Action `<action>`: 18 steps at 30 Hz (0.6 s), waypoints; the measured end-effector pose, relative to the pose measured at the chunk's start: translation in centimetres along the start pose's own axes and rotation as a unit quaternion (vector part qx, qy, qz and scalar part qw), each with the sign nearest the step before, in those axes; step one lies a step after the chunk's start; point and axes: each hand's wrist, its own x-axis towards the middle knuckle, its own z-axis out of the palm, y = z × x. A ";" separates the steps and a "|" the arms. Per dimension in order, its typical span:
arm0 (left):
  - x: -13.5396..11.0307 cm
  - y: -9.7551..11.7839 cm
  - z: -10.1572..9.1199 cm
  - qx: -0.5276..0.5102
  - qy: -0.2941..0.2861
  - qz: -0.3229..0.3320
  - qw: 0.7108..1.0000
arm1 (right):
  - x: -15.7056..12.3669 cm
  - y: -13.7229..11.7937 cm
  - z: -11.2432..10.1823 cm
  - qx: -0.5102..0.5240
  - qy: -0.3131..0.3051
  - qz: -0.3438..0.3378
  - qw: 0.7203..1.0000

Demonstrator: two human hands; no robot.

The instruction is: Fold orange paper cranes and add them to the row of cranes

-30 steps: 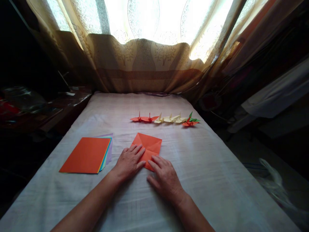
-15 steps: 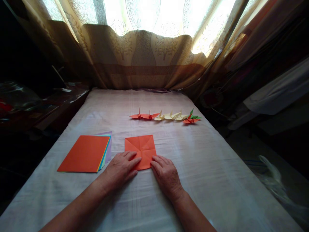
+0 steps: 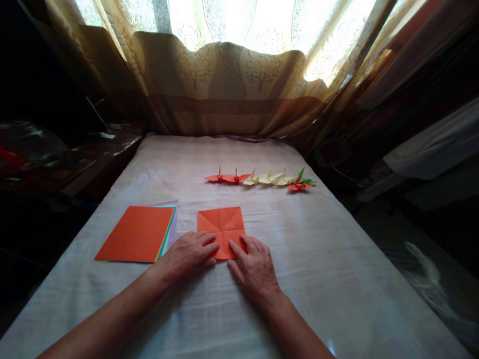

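A creased orange paper square [image 3: 221, 227] lies flat on the white cloth of the table [image 3: 337, 269]. My left hand [image 3: 187, 257] rests on the square's near left corner, fingers stretched out flat. My right hand [image 3: 254, 269] lies on its near right corner, fingers also flat and slightly spread. Neither hand grips anything; both press down on the sheet's near edge.
A stack of coloured paper sheets [image 3: 138, 233], orange on top, lies left of the square. A row of folded paper cranes [image 3: 262, 178] in orange, cream and green stands farther back. Curtains [image 3: 232, 94] hang behind; dark clutter [image 3: 45, 154] sits at the left.
The orange square has been turned from a diamond tilt to lie straight with the table edge. Both hands shifted a little with it and stay on its near corners.
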 end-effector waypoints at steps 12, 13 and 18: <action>-1.1 -2.7 1.2 -0.193 0.061 -0.081 0.976 | 0.3 -0.2 0.2 0.028 0.046 0.010 0.998; -1.0 -2.5 1.2 -0.200 0.067 -0.107 0.972 | 0.3 -0.2 0.3 0.040 0.052 0.024 0.998; 0.0 -1.3 1.3 -0.146 0.079 -0.236 0.957 | 0.2 0.2 0.0 0.092 0.073 0.113 0.987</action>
